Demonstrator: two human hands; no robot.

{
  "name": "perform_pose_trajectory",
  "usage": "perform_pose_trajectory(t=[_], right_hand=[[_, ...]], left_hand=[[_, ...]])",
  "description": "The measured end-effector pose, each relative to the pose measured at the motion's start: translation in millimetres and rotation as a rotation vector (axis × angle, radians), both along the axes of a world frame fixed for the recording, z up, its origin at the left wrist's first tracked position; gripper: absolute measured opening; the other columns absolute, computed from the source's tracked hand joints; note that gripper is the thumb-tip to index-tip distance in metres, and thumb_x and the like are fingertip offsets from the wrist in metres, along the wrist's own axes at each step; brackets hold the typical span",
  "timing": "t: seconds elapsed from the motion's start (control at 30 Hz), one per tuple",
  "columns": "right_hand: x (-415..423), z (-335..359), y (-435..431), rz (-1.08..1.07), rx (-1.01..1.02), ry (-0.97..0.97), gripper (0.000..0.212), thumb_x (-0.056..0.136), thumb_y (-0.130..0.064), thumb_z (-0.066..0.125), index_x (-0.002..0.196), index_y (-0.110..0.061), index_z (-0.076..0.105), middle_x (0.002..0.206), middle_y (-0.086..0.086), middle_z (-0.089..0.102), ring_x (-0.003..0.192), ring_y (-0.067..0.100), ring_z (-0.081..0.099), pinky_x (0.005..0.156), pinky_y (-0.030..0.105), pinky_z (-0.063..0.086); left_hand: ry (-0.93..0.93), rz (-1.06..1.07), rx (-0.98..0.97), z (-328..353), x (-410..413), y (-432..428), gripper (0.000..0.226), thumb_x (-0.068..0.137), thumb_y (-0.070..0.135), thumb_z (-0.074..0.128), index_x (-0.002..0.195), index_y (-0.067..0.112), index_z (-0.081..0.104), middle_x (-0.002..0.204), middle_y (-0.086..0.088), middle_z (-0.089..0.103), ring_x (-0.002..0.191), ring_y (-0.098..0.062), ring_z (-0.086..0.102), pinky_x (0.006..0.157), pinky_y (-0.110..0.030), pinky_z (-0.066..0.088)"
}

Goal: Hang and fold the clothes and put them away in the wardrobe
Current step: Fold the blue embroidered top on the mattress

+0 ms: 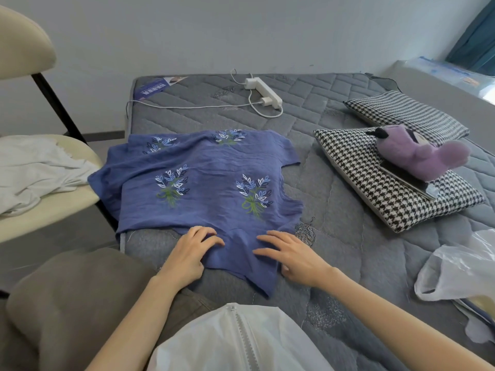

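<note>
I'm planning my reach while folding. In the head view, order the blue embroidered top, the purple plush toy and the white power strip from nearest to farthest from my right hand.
1. Blue embroidered top: directly under the right hand, touching it.
2. Purple plush toy: off to the right, on a houndstooth cushion.
3. White power strip: at the far end of the mattress.

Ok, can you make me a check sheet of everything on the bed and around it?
Surface: grey quilted mattress, bare.
Job's things: blue embroidered top spread flat on it; white garment crumpled on the chair.
Clutter: two houndstooth pillows, purple plush toy on the nearer one, plastic bag at right.
Hands: left hand and right hand rest on the top's near hem.
Cables: white power strip with a plugged charger, white cable trailing left.
Surroundings: plain wall, teal curtain.
</note>
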State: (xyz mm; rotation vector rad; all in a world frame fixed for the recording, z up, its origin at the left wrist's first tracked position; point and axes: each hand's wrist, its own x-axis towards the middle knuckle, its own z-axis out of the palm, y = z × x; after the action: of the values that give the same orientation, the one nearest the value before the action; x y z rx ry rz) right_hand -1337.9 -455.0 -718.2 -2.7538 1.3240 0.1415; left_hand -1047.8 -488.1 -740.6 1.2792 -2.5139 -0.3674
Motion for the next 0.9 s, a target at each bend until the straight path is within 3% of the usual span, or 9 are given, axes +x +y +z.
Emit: perform_pose_trajectory(t=[0.1,0.2,0.3,0.37,0.43,0.53,0.63,0.73,0.9], right_hand=[[2,-8,-4,0.055,-0.109,0.016,0.069,0.064,-0.006,0.073,0.129,-0.026,0.061,0.135,-0.002,0.058,0.127,0.023,0.054,0.104,0.051,0.043],[-1,-11,-9,-0.006,-0.114,0.002,0.058,0.078,-0.013,0.067,0.131,-0.035,0.059,0.136,-0.011,0.056,0.131,0.018,0.049,0.113,0.055,0.026],[-7,-17,-13,-0.123,0.055,-0.190,0.051,0.091,-0.010,0.047,0.133,-0.037,0.055,0.142,-0.017,0.049,0.142,0.011,0.031,0.121,0.041,-0.004],[-7,-19,-17,-0.274,0.179,-0.423,0.046,0.093,-0.004,0.043,0.127,-0.029,0.061,0.127,-0.010,0.063,0.135,0.008,0.042,0.120,0.028,-0.007],[-6,-17,-23,-0.466,0.277,-0.643,0.033,0.096,-0.004,0.043,0.116,-0.016,0.066,0.081,0.005,0.070,0.097,0.003,0.063,0.119,0.020,0.001],[-6,-11,-40,-0.586,0.306,-0.842,0.023,0.099,-0.006,0.046,0.087,-0.007,0.066,0.065,-0.004,0.055,0.069,0.003,0.042,0.087,0.025,0.042],[-3,-1,-63,-0.659,0.344,-0.962,0.035,0.100,-0.012,0.048,0.065,-0.017,0.051,0.063,-0.019,0.040,0.060,-0.003,0.030,0.058,0.026,0.025],[-3,5,-87,-0.725,0.354,-0.981,0.042,0.100,-0.019,0.049,0.060,-0.026,0.036,0.052,-0.018,0.033,0.053,-0.002,0.028,0.054,0.024,0.021],[-1,3,-119,-0.879,0.229,-0.843,0.040,0.097,-0.027,0.054,0.062,-0.009,0.043,0.056,-0.001,0.041,0.057,0.008,0.034,0.055,0.028,0.026]], left_hand=[[-0.043,-0.036,0.003,-5,0,-4,0.068,0.064,-0.011,0.061,0.122,0.024,0.064,0.140,-0.003,0.049,0.138,-0.027,0.036,0.113,-0.038,0.029],[-0.037,-0.040,0.101,-10,0,-7,0.049,0.086,0.015,0.065,0.130,0.035,0.057,0.152,0.009,0.032,0.147,-0.016,0.016,0.118,-0.034,0.011],[0.016,-0.042,0.149,-13,1,-11,0.035,0.091,0.022,0.062,0.123,0.036,0.063,0.151,0.014,0.031,0.147,-0.011,0.012,0.117,-0.028,0.007],[0.159,0.006,0.172,-12,-1,-14,0.029,0.091,0.014,0.061,0.115,0.030,0.069,0.143,0.016,0.040,0.143,-0.008,0.016,0.116,-0.025,0.009],[0.318,0.156,0.230,-10,-3,-16,0.028,0.092,0.011,0.060,0.116,0.023,0.069,0.135,0.015,0.048,0.137,-0.006,0.025,0.113,-0.025,0.018],[0.569,0.374,0.322,-5,-8,-26,0.016,0.094,0.021,0.058,0.100,0.014,0.071,0.102,0.002,0.073,0.099,-0.007,0.060,0.083,-0.033,0.044],[0.697,0.443,0.386,6,-17,-45,0.017,0.095,0.024,0.056,0.084,0.015,0.065,0.078,-0.003,0.068,0.072,-0.008,0.055,0.071,-0.031,0.045],[0.755,0.476,0.421,11,-27,-64,0.031,0.093,0.023,0.060,0.063,0.028,0.056,0.056,0.020,0.059,0.056,0.008,0.049,0.055,-0.014,0.037],[0.666,0.616,0.480,2,-38,-100,0.039,0.093,0.032,0.057,0.062,0.013,0.046,0.054,0.011,0.039,0.055,-0.007,0.034,0.050,-0.022,0.027]])
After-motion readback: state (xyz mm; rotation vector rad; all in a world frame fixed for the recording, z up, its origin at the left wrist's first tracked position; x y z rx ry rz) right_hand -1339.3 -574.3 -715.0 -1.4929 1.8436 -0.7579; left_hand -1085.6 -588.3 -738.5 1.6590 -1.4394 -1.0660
